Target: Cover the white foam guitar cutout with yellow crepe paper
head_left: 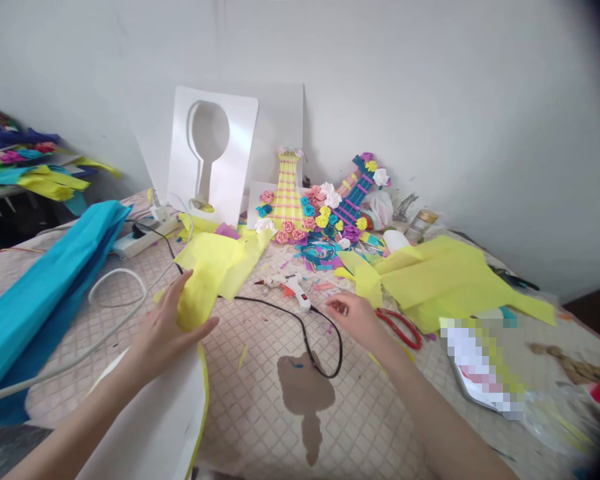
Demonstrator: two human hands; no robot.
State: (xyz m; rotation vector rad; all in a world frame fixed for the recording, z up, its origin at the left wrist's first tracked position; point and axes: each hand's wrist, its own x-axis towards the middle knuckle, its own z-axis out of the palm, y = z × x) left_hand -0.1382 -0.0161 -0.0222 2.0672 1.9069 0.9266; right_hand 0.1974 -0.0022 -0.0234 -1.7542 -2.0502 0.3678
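The yellow paper (205,273) lies crumpled on the table (260,427), left of centre, its lower end in the left hand (163,333). That hand closes on it from the near side, fingers over the left edge and thumb pressed across the bottom, so the end is pinched between them. The left forearm comes in low from the bottom-left corner, passing over a white board (155,420) with a yellow rim that sits just under the wrist.

The right hand (353,317) hovers right of centre, palm down, fingers curled in loosely toward the thumb. I cannot tell whether anything small is held in them. Its forearm runs in from the bottom right.

Between the hands lies a white glue gun (291,287), near the right fingertips but apart from them, with its black cord (330,353) looping toward the viewer. Red scissors (405,327) lie just beyond the right hand. More yellow sheets (445,280) spread out to the right, and blue paper (40,287) is folded along the left edge. At the back, a white panel (213,160) with a guitar-shaped hole leans on the wall, beside flower-covered paper guitars (325,200).
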